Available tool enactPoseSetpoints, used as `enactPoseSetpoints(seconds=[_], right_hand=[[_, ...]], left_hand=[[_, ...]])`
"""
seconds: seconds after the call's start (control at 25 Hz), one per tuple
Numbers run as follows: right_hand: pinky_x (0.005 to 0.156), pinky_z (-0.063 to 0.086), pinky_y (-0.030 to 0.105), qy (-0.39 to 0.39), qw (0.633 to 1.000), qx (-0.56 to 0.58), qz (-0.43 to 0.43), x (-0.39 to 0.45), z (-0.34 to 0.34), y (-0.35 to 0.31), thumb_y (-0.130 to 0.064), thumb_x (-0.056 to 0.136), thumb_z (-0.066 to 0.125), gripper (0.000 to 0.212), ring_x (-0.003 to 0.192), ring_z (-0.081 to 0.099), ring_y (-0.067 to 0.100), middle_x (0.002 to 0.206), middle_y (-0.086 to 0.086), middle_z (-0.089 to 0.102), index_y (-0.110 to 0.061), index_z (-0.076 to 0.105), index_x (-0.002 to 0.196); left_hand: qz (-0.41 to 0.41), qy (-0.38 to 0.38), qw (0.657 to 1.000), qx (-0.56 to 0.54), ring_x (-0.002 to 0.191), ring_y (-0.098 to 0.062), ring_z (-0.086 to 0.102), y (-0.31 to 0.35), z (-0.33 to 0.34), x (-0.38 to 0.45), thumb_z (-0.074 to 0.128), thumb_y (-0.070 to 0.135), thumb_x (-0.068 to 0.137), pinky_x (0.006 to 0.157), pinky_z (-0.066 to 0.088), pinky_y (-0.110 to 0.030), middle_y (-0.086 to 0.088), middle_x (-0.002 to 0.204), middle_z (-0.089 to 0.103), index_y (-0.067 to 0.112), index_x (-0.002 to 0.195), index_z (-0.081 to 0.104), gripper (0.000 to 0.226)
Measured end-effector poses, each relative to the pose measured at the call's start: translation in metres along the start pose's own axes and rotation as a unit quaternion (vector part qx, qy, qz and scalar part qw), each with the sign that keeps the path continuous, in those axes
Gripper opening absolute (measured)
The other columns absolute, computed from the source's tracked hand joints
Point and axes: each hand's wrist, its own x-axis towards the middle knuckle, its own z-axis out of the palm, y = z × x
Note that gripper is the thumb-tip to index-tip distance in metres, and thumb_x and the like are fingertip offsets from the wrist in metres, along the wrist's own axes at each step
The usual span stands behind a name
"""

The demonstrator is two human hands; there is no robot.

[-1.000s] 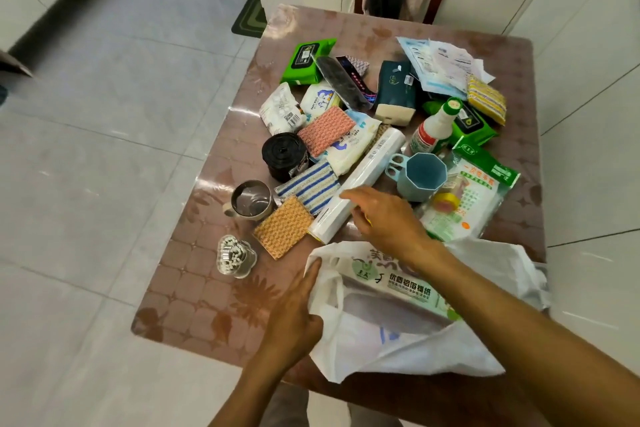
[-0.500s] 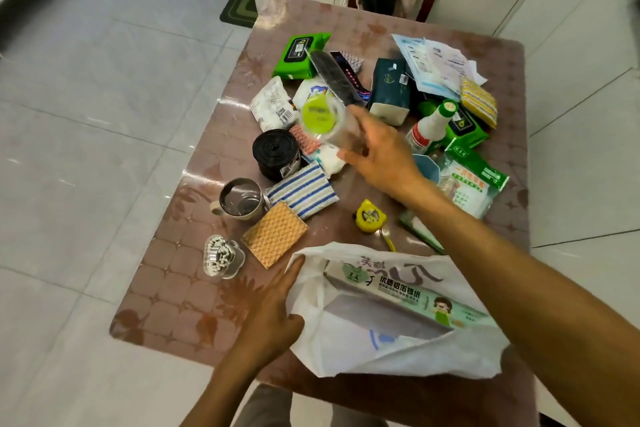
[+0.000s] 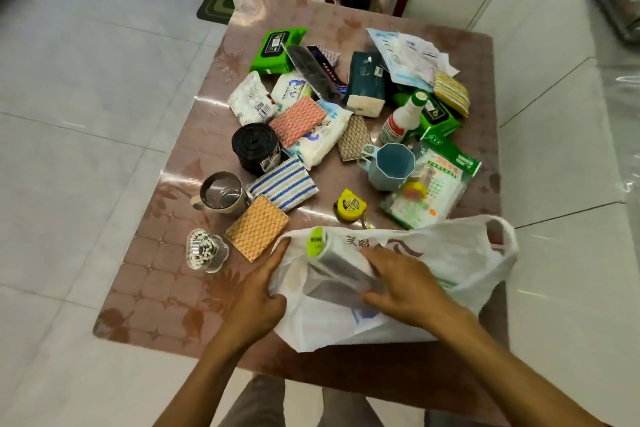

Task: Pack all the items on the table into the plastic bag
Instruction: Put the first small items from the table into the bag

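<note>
step in hand, as judged: loading the roll into the plastic bag. the bag lies at the near edge of the tabletop, mouth turned toward the left edge. the roll, pale with a green end cap, sits in that mouth, cap end still outside, the rest under the film.

right hand: fingers curled round the lower part of the roll, thumb below it, inside the bag opening. grasping the roll. left hand: pinches the bag's rim at the left side of the mouth, touching the film and holding it spread. the roll lies between the two hands, just beside the left one.

next move, as judged: push the roll fully in, let go, withdraw the right hand without dragging the film, while the left hand keeps the mouth wide. then pick the nearest loose item.

remaining on the tabletop: yellow tape measure just beyond the bag; orange sponge beside the left hand; cotton-swab jar toward the near left corner; steel mug; blue cup; black roll; white bottle; green wipes pack toward the far edge. many items unpacked; task early.
</note>
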Motion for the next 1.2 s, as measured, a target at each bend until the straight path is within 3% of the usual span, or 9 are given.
enactPoseSetpoints(seconds=[0.2, 0.4, 0.52, 0.64, 0.8, 0.88, 0.96, 1.08, 1.2], right_hand=[[0.087, 0.05, 0.043, -0.047, 0.98, -0.177, 0.07, 0.004, 0.065, 0.019, -0.033, 0.087, 0.057, 0.053, 0.117, 0.05, 0.032, 0.138, 0.008, 0.047, -0.021, 0.045, 0.137], [0.079, 0.048, 0.04, -0.05, 0.953, -0.248, 0.169, -0.025, 0.063, 0.042, -0.018, 0.085, 0.055, 0.057, 0.11, 0.055, 0.035, 0.136, 0.011, 0.048, -0.022, 0.039, 0.139], [0.082, 0.051, 0.037, -0.085, 0.961, -0.183, 0.19, -0.045, 0.033, 0.044, -0.031, 0.087, 0.056, 0.047, 0.108, 0.061, 0.028, 0.128, 0.005, 0.06, -0.025, 0.048, 0.133], [0.07, 0.056, 0.03, 0.092, 0.984, 0.093, 0.122, -0.048, -0.019, 0.045, -0.041, 0.086, 0.062, 0.026, 0.086, 0.068, 0.012, 0.1, -0.01, 0.072, -0.032, 0.064, 0.111], [0.062, 0.055, 0.024, 0.332, 0.873, 0.296, 0.201, 0.014, -0.068, 0.088, -0.029, 0.086, 0.066, 0.012, 0.077, 0.064, 0.006, 0.092, -0.014, 0.068, -0.028, 0.064, 0.098], [0.069, 0.053, 0.031, 0.307, 0.799, 0.372, 0.359, 0.055, -0.062, 0.128, -0.019, 0.087, 0.065, 0.028, 0.087, 0.064, 0.018, 0.109, 0.0, 0.066, -0.017, 0.06, 0.114], [0.079, 0.055, 0.038, 0.238, 0.694, 0.474, 0.487, 0.084, -0.041, 0.158, -0.014, 0.082, 0.069, 0.047, 0.099, 0.064, 0.028, 0.123, 0.011, 0.063, -0.005, 0.052, 0.126], [0.092, 0.052, 0.051, 0.216, 0.668, 0.474, 0.531, 0.103, -0.015, 0.179, -0.012, 0.07, 0.083, 0.078, 0.116, 0.058, 0.035, 0.134, 0.018, 0.053, -0.002, 0.038, 0.133], [0.085, 0.056, 0.05, 0.244, 0.614, 0.564, 0.495, 0.115, -0.011, 0.177, -0.001, 0.072, 0.079, 0.058, 0.099, 0.066, 0.034, 0.122, 0.018, 0.062, -0.002, 0.05, 0.121]], left_hand=[[-0.005, -0.011, 0.998, 0.065, 0.102, -0.007, 0.051, -0.005, 0.004, -0.007, 0.059, -0.003, 0.076, 0.064, 0.047, -0.009, 0.016, 0.146, 0.032, 0.063, 0.141, 0.013, 0.103], [0.002, -0.016, 0.999, 0.048, 0.105, 0.017, 0.047, 0.004, 0.02, -0.009, 0.058, -0.008, 0.074, 0.072, 0.044, -0.001, 0.016, 0.149, 0.029, 0.051, 0.147, 0.019, 0.102], [0.016, 0.019, 0.998, 0.064, 0.111, -0.016, 0.056, 0.013, 0.03, -0.006, 0.059, -0.012, 0.073, 0.075, 0.045, -0.003, 0.025, 0.147, 0.026, 0.047, 0.146, 0.027, 0.099], [0.038, 0.052, 0.995, 0.074, 0.112, -0.023, 0.056, 0.024, 0.039, 0.003, 0.058, -0.02, 0.069, 0.081, 0.044, -0.01, 0.038, 0.134, 0.023, 0.045, 0.141, 0.034, 0.1], [0.039, 0.06, 0.996, 0.062, 0.125, -0.011, 0.045, 0.03, 0.044, 0.009, 0.052, -0.025, 0.068, 0.095, 0.041, -0.016, 0.028, 0.139, 0.028, 0.042, 0.139, 0.038, 0.098], [0.033, 0.057, 0.996, 0.068, 0.122, -0.013, 0.046, 0.031, 0.048, 0.01, 0.052, -0.025, 0.069, 0.097, 0.046, -0.027, 0.029, 0.139, 0.026, 0.041, 0.14, 0.038, 0.098], [0.024, 0.059, 0.996, 0.068, 0.121, -0.011, 0.045, 0.029, 0.051, 0.011, 0.053, -0.024, 0.071, 0.093, 0.044, -0.015, 0.034, 0.138, 0.025, 0.042, 0.14, 0.038, 0.096], [0.0, 0.061, 0.996, 0.059, 0.129, -0.009, 0.038, 0.025, 0.051, 0.014, 0.051, -0.027, 0.069, 0.086, 0.033, 0.005, 0.017, 0.149, 0.029, 0.037, 0.143, 0.037, 0.099], [0.012, 0.057, 0.998, 0.04, 0.134, -0.005, 0.037, 0.022, 0.047, 0.013, 0.048, -0.03, 0.064, 0.094, 0.03, 0.003, 0.013, 0.151, 0.031, 0.032, 0.144, 0.039, 0.102]])
